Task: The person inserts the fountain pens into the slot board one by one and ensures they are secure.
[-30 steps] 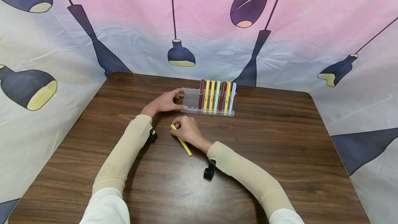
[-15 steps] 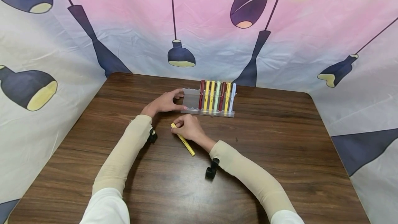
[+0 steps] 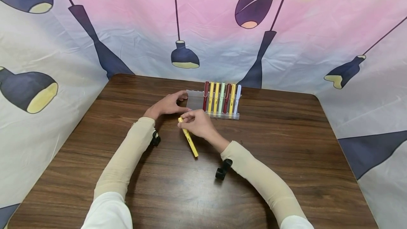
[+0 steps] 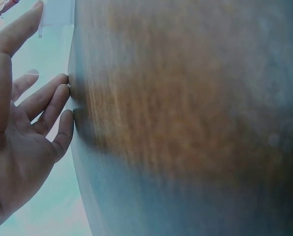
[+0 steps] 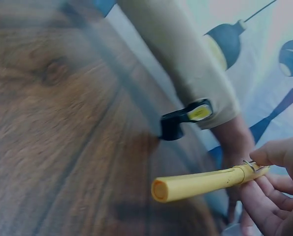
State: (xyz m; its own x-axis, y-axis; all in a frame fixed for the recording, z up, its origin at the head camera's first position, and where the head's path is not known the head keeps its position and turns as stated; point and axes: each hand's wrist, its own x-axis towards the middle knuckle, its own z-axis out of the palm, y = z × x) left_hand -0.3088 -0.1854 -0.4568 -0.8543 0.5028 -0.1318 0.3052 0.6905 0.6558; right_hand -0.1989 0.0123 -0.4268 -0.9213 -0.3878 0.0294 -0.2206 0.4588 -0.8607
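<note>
A clear plastic pen rack (image 3: 195, 100) stands near the back of the table, with several capped pens upright along its middle and right, dark red, yellow, mint green and pale blue. At its left end my left hand (image 3: 167, 104) rests with the thumb by the front corner and the fingers towards the back. The left wrist view shows these fingers (image 4: 52, 96) loosely extended, their tips against the table. My right hand (image 3: 198, 123) pinches a yellow pen (image 3: 190, 142) near its clip end, just in front of the rack. The pen slants, its other end pointing towards me.
The brown wooden table (image 3: 279, 151) spreads out on all sides of the hands. Behind it hangs a cloth (image 3: 136, 27) printed with lamps. Each wrist carries a small black camera mount (image 3: 223, 169).
My right hand has moved up and slightly right, towards the rack, and the yellow pen has come with it, turning a little steeper. The left hand and rack have stayed put.
</note>
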